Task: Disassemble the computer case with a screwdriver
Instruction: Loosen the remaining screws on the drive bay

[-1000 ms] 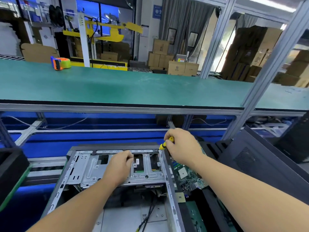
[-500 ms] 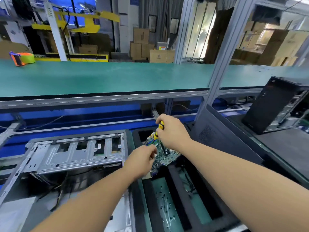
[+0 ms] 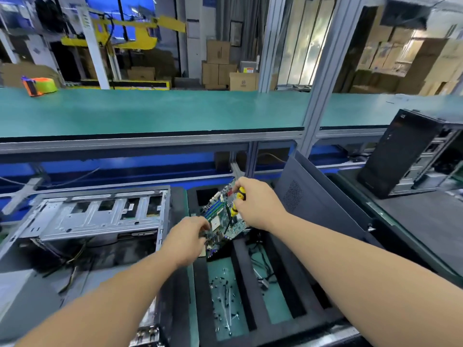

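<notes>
1. No text, brand or number can be read anywhere.
2. A cardboard box, far beyond the right hand, carries a round printed mark, too small to read.
3. Just right of that box, a grey unit bears a red and yellow label; its print is blurred.
4. A blue sign high above both hands shows white marks, cut by the frame edge and illegible.
</notes>
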